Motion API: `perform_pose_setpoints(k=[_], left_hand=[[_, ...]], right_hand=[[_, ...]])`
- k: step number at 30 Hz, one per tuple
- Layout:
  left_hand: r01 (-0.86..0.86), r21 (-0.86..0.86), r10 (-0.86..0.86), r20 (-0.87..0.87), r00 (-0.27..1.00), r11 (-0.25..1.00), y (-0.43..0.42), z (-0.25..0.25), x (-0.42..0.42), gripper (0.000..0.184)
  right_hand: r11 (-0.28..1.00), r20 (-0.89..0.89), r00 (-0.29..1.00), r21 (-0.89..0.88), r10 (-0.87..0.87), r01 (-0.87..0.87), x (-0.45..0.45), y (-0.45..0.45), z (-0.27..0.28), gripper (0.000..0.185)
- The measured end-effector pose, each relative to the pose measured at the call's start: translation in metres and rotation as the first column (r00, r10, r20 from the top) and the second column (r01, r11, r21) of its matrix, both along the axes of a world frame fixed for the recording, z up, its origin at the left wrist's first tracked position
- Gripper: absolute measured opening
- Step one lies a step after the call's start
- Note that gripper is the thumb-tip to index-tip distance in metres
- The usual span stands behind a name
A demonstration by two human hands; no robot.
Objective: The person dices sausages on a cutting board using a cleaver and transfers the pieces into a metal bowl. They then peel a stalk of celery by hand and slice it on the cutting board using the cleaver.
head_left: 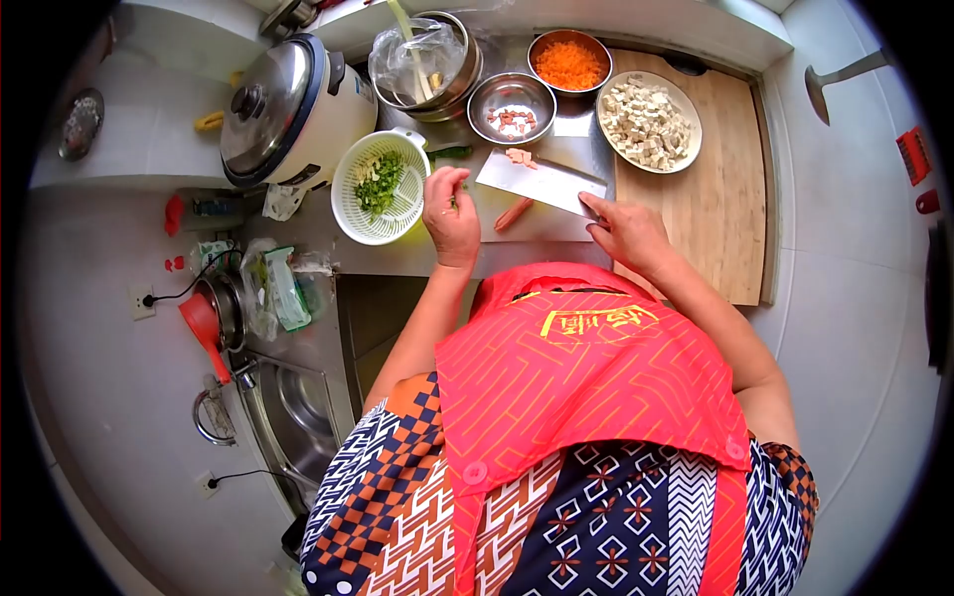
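Observation:
My right hand [626, 232] grips a cleaver [545, 183], its broad blade pointing left over the counter. Several small pink sausage pieces [521, 157] lie on the blade near its far edge. Below the blade, a length of sausage [514, 214] rests on the work surface. My left hand [452, 217] is raised left of the blade, fingers loosely bent and apart from the thumb; I see nothing held in it. Beside it stands a white colander [348, 204] with chopped greens [378, 187]. Behind the cleaver, a steel bowl [485, 94] contains some pinkish pieces [512, 121].
Shredded carrot [569, 66] fills a bowl at the back. A plate of tofu-like cubes [646, 121] sits on the wooden board [730, 189]. Stacked steel bowls [459, 74] with a plastic bag stand back left, near a large rice cooker [288, 109]. A sink [298, 407] lies left.

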State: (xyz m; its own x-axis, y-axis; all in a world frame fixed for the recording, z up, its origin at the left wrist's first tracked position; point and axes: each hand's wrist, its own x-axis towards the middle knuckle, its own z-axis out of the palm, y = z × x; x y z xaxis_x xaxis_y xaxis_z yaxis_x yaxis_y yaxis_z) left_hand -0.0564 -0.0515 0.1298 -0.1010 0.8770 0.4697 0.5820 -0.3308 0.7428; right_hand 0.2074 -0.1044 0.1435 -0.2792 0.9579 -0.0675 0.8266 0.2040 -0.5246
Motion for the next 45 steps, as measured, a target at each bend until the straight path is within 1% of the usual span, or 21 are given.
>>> perform_pose_setpoints(k=[1, 2, 5, 6, 9, 10, 13, 16, 19, 22, 25, 26, 29, 30, 33, 34, 37, 38, 41, 42, 45], left_hand=[[0.061, 0.107, -0.051, -0.094, 0.994, 0.992, 0.003, 0.009, 0.002, 0.022], [0.153, -0.035, -0.154, -0.036, 0.987, 0.988, 0.006, 0.015, 0.005, 0.024], [0.320, -0.071, -0.327, -0.255, 0.910, 0.945, 0.029, 0.009, 0.015, 0.024], [0.352, -0.181, -0.388, -0.240, 0.890, 0.918, 0.035, 0.011, 0.019, 0.026], [0.378, -0.251, -0.447, -0.351, 0.823, 0.891, 0.055, -0.004, 0.028, 0.031], [0.370, -0.223, -0.430, -0.372, 0.822, 0.902, 0.061, -0.011, 0.031, 0.029], [0.391, -0.214, -0.445, -0.384, 0.809, 0.895, 0.078, -0.024, 0.035, 0.031], [0.386, -0.271, -0.467, -0.396, 0.790, 0.882, 0.092, -0.034, 0.038, 0.032], [0.387, -0.295, -0.472, -0.321, 0.821, 0.874, 0.106, -0.041, 0.042, 0.031], [0.316, -0.439, -0.489, -0.369, 0.790, 0.841, 0.116, -0.038, 0.043, 0.030], [0.294, -0.459, -0.487, -0.389, 0.782, 0.838, 0.125, -0.037, 0.044, 0.029], [0.277, -0.489, -0.481, -0.363, 0.798, 0.828, 0.127, -0.036, 0.044, 0.028], [0.243, -0.410, -0.407, -0.379, 0.831, 0.879, 0.128, -0.027, 0.039, 0.028], [0.290, -0.361, -0.422, -0.372, 0.826, 0.886, 0.126, -0.024, 0.038, 0.028], [0.426, -0.394, -0.537, -0.232, 0.811, 0.814, 0.111, -0.020, 0.044, 0.030], [0.396, -0.454, -0.545, -0.261, 0.797, 0.798, 0.108, -0.017, 0.047, 0.031], [0.363, -0.389, -0.495, -0.326, 0.805, 0.847, 0.115, -0.041, 0.048, 0.034], [0.371, -0.385, -0.507, -0.357, 0.785, 0.845, 0.122, -0.049, 0.047, 0.035], [0.323, -0.398, -0.478, -0.393, 0.786, 0.859, 0.126, -0.043, 0.045, 0.039], [0.304, -0.410, -0.480, -0.445, 0.756, 0.860, 0.127, -0.040, 0.042, 0.041], [0.243, -0.152, -0.281, -0.335, 0.899, 0.958, 0.127, -0.051, 0.032, 0.035]], right_hand=[[1.000, 0.000, 1.000, 0.029, -0.004, 0.004, 0.001, 0.004, 0.001, 0.041], [0.996, -0.005, 1.000, 0.090, 0.006, -0.006, 0.001, 0.008, -0.004, 0.042], [0.980, 0.104, 0.993, 0.183, 0.063, -0.082, 0.001, 0.028, -0.008, 0.042], [0.976, 0.137, 0.987, 0.188, 0.081, -0.106, 0.000, 0.034, -0.006, 0.042], [0.969, 0.171, 0.981, 0.216, 0.087, -0.123, -0.003, 0.047, -0.001, 0.041], [0.968, 0.196, 0.976, 0.211, 0.091, -0.133, -0.004, 0.050, 0.001, 0.040], [0.969, 0.282, 0.953, 0.182, 0.112, -0.167, -0.006, 0.059, 0.002, 0.039], [0.960, 0.335, 0.935, 0.205, 0.112, -0.188, -0.007, 0.065, -0.002, 0.037], [0.960, 0.370, 0.924, 0.208, 0.098, -0.186, -0.008, 0.066, 0.001, 0.036], [0.965, 0.388, 0.916, 0.186, 0.100, -0.184, -0.010, 0.066, 0.007, 0.036], [0.965, 0.380, 0.918, 0.179, 0.109, -0.189, -0.009, 0.067, 0.006, 0.036], [0.965, 0.376, 0.921, 0.186, 0.104, -0.185, -0.009, 0.066, 0.005, 0.035], [0.964, 0.377, 0.922, 0.198, 0.089, -0.175, -0.009, 0.067, 0.007, 0.034], [0.966, 0.385, 0.919, 0.195, 0.086, -0.172, -0.008, 0.068, 0.008, 0.034], [0.963, 0.379, 0.922, 0.213, 0.075, -0.166, -0.006, 0.069, 0.006, 0.033], [0.959, 0.371, 0.926, 0.226, 0.075, -0.169, -0.007, 0.069, 0.005, 0.033], [0.963, 0.401, 0.911, 0.192, 0.101, -0.191, -0.009, 0.069, 0.006, 0.033], [0.962, 0.403, 0.910, 0.195, 0.100, -0.193, -0.009, 0.068, 0.006, 0.034], [0.959, 0.395, 0.912, 0.200, 0.109, -0.201, -0.011, 0.064, 0.004, 0.035], [0.959, 0.382, 0.917, 0.198, 0.114, -0.202, -0.010, 0.063, 0.003, 0.036], [0.969, 0.321, 0.941, 0.176, 0.110, -0.173, -0.009, 0.057, 0.003, 0.036]])
